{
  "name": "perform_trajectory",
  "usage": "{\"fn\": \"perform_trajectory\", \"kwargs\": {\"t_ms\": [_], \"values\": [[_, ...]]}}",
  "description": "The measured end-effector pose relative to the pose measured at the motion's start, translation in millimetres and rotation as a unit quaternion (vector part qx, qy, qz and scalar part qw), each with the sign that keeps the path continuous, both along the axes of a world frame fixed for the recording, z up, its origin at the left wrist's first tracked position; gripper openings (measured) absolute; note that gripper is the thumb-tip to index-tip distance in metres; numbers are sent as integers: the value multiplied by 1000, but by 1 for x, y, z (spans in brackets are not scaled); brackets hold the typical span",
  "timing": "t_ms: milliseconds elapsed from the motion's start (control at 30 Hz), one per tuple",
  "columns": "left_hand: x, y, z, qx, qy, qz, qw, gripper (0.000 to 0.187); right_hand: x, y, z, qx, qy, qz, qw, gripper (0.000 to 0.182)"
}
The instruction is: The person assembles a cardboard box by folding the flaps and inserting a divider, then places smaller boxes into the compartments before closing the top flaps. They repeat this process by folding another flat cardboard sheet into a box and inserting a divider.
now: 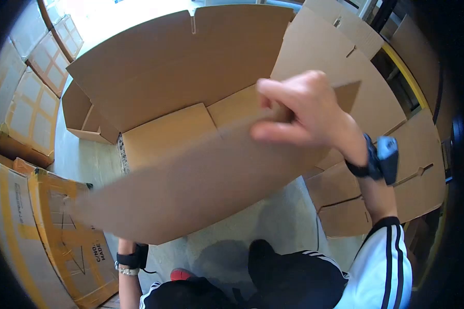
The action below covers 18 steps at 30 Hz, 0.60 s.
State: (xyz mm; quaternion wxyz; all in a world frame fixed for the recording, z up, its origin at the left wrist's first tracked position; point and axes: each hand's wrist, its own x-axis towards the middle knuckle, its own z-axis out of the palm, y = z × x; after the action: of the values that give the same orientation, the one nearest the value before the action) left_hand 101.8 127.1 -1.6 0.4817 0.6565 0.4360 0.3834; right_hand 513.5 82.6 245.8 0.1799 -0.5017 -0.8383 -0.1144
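Observation:
A large brown cardboard panel (191, 185), blurred by motion, slants across the middle of the view. My right hand (309, 110) is at its upper edge, with the thumb on the near face and the other fingers curled over the top. At the panel's lower left corner my left hand (126, 245) shows only its base near the wrist; its fingers are hidden behind the cardboard. Beyond the panel lies an opened cardboard box (191, 67), its tall back wall upright and its inner bottom flaps (170, 131) visible. Black bands circle both wrists.
Taped cartons (33, 103) are stacked at the far left, and more taped cartons (77, 242) stand near my left arm. Flat cardboard sheets (345, 67) lean at the right beside a yellow rail (407, 74). A smaller open box (90, 116) sits on the pale floor (216, 257).

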Motion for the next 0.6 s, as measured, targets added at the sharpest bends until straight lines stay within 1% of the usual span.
{"fn": "perform_trajectory", "kwargs": {"t_ms": [33, 67, 100, 133, 200, 233, 300, 367, 400, 500, 533, 600], "values": [[-4, -2, 7, -70, -116, 68, 988, 47, 2, 15, -8, 5, 22, 5, 1000, 56], [6, -7, 40, -188, -266, 192, 926, 48, 3, 29, -13, -40, 9, -24, 999, 55], [6, -5, 54, -174, -323, 147, 918, 50, 2, 43, -18, -84, -4, -51, 995, 55], [6, -3, 66, -160, -379, 100, 906, 52, 4, 64, -35, 15, -3, -29, 999, 55], [22, -10, 95, -78, -222, 122, 964, 54, 13, 103, -93, 212, -4, 15, 977, 59], [29, -14, 103, -36, -141, 133, 980, 55, 13, 110, -120, 183, 12, -5, 983, 60], [35, -20, 106, 28, 11, 87, 996, 59, 6, 116, -175, 120, 47, -42, 991, 65], [47, -29, 107, 79, 183, 40, 979, 64, 5, 111, -236, 44, 39, -103, 993, 63], [49, -30, 99, 92, 203, -14, 975, 70, 0, 106, -239, 7, 33, -133, 991, 62], [61, -37, 84, 114, 377, -67, 917, 71, 9, 113, -223, -193, 100, -113, 969, 61], [63, -37, 76, 118, 427, -77, 893, 74, 8, 111, -220, -182, 88, -126, 971, 60], [69, -41, 76, 123, 482, -63, 865, 75, 3, 109, -214, -156, 61, -152, 974, 60]]}}
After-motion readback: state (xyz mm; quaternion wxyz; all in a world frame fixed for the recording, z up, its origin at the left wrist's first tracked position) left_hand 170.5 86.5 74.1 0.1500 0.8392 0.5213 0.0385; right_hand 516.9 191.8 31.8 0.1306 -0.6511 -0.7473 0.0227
